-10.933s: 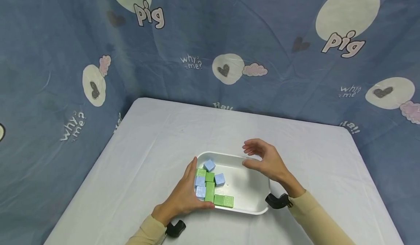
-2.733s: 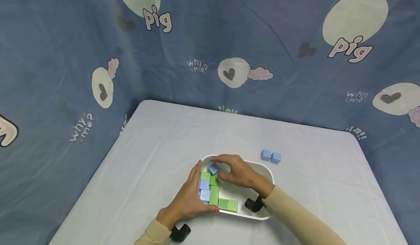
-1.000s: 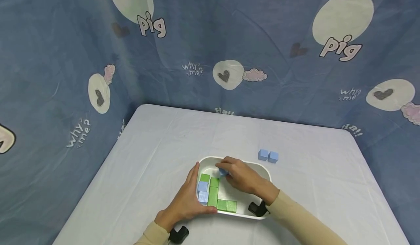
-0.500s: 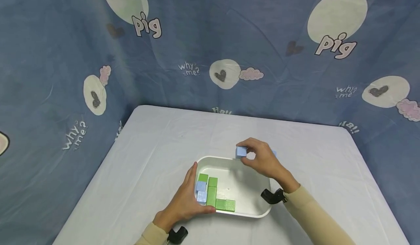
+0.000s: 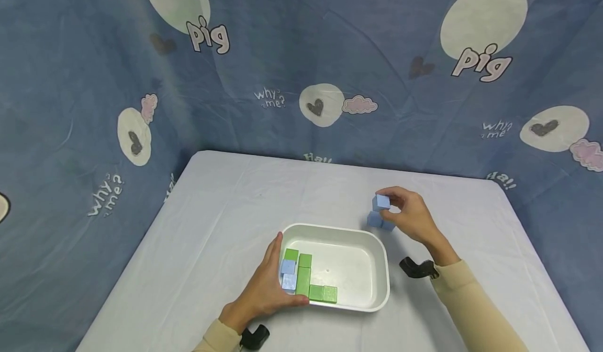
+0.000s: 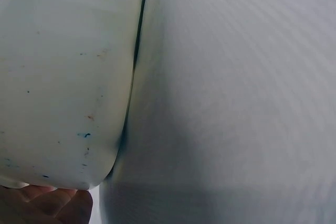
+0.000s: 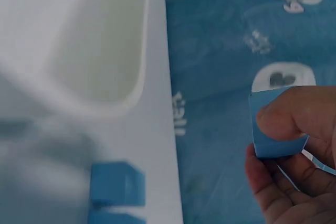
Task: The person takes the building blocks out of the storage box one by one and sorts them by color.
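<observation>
My right hand (image 5: 411,216) pinches a light blue cube (image 5: 381,202) between thumb and fingers, raised beyond the tray's right end. In the right wrist view the same blue cube (image 7: 268,119) has the thumb across its face. Close under it, two blue cubes (image 5: 374,219) sit side by side on the table. My left hand (image 5: 266,284) grips the left end of a white tray (image 5: 346,230), thumb at the front rim and fingers along the left side. Inside the tray's left part lie two blue cubes (image 5: 289,282) and several green blocks (image 5: 303,281).
The white-covered table (image 5: 235,210) runs back to a blue patterned curtain (image 5: 264,43). Black wrist-worn devices sit below the left hand (image 5: 255,337) and the right hand (image 5: 416,267). The tray's outer wall (image 6: 68,77) fills the left of the left wrist view.
My right hand has lifted the blue cube out of the tray and carried it right, over the two table cubes. Those two were set there since the earliest frame. My left hand stays at the tray.
</observation>
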`<move>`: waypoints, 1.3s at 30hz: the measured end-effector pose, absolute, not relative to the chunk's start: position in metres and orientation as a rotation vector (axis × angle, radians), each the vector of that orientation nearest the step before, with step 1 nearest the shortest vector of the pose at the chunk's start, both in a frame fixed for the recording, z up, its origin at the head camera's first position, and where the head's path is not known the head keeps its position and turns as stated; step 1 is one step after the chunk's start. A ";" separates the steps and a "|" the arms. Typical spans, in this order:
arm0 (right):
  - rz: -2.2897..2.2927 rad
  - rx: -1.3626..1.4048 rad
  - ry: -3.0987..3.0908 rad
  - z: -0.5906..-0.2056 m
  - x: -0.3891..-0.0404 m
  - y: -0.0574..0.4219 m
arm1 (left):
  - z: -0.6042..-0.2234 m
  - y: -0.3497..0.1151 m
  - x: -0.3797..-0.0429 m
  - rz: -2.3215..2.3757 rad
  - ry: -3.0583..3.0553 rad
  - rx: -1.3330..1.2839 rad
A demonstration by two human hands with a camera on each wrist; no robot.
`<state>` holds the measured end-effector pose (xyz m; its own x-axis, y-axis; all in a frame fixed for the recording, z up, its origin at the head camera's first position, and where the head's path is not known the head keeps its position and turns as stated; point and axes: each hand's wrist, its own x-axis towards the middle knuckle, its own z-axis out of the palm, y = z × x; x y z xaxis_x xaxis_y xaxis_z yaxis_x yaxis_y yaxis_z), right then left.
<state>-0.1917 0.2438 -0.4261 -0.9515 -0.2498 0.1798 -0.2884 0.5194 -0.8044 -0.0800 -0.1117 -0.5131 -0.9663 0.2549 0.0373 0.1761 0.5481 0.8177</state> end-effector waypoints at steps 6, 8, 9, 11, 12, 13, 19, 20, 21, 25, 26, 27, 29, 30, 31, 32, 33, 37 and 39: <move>1.406 0.355 -2.742 -0.436 -0.195 0.266 | -0.513 -0.111 -0.080 1.399 2.685 0.372; 1.383 0.317 -2.759 -0.437 -0.195 0.273 | -0.512 -0.111 -0.080 1.404 2.680 0.369; 1.369 0.299 -2.766 -0.438 -0.194 0.277 | -0.512 -0.111 -0.080 1.404 2.679 0.366; 1.333 0.264 -2.779 -0.440 -0.194 0.284 | -0.512 -0.111 -0.080 1.399 2.680 0.360; 1.313 0.247 -2.784 -0.440 -0.194 0.288 | -0.512 -0.112 -0.080 1.397 2.679 0.358; 1.292 0.231 -2.790 -0.441 -0.193 0.291 | -0.512 -0.112 -0.081 1.396 2.679 0.358; 1.182 0.175 -2.843 -0.453 -0.190 0.305 | -0.511 -0.112 -0.080 1.388 2.681 0.359; 1.169 0.174 -2.855 -0.456 -0.190 0.306 | -0.511 -0.112 -0.080 1.388 2.682 0.358; 1.160 0.171 -2.866 -0.459 -0.189 0.308 | -0.511 -0.112 -0.080 1.386 2.682 0.357; 1.156 0.146 -2.911 -0.471 -0.189 0.311 | -0.510 -0.111 -0.080 1.393 2.674 0.354; 1.161 0.139 -2.916 -0.474 -0.190 0.312 | -0.511 -0.111 -0.080 1.396 2.672 0.353; 1.165 0.133 -2.921 -0.476 -0.190 0.312 | -0.511 -0.111 -0.080 1.399 2.671 0.354; 1.169 0.132 -2.928 -0.480 -0.190 0.312 | -0.512 -0.112 -0.080 1.407 2.671 0.356; 1.169 0.134 -2.930 -0.482 -0.191 0.311 | -0.512 -0.112 -0.080 1.411 2.671 0.355; 1.171 0.131 -2.932 -0.483 -0.191 0.311 | -0.512 -0.112 -0.080 1.415 2.669 0.354; 1.167 0.130 -2.932 -0.484 -0.191 0.310 | -0.512 -0.112 -0.080 1.416 2.669 0.355; 1.163 0.129 -2.932 -0.486 -0.191 0.310 | -0.512 -0.112 -0.080 1.419 2.667 0.356; 1.146 0.135 -2.935 -0.492 -0.191 0.310 | -0.511 -0.112 -0.079 1.417 2.662 0.353; 1.131 0.149 -2.935 -0.495 -0.191 0.310 | -0.511 -0.112 -0.079 1.415 2.662 0.353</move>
